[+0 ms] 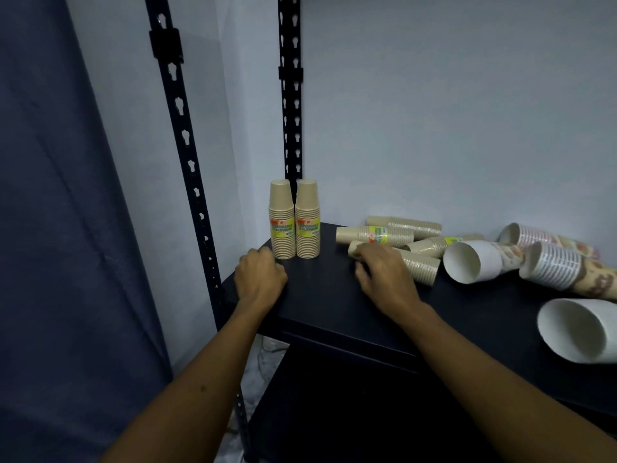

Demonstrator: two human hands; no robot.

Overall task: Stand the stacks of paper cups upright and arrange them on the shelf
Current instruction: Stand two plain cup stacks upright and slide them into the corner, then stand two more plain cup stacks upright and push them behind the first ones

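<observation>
Two kraft cup stacks point(294, 225) stood upright, touching, at shelf point(320, 305) back-left corner. Left hand point(258, 279) curled loose beside them, empty. Right hand point(384, 275) closed over nearest toppled kraft stack point(419, 267); grip hidden. Sleeves looked light, crushable, wrap slippery: best grasped mid-stack, gently. White cup stacks point(551, 265) lay right.
</observation>
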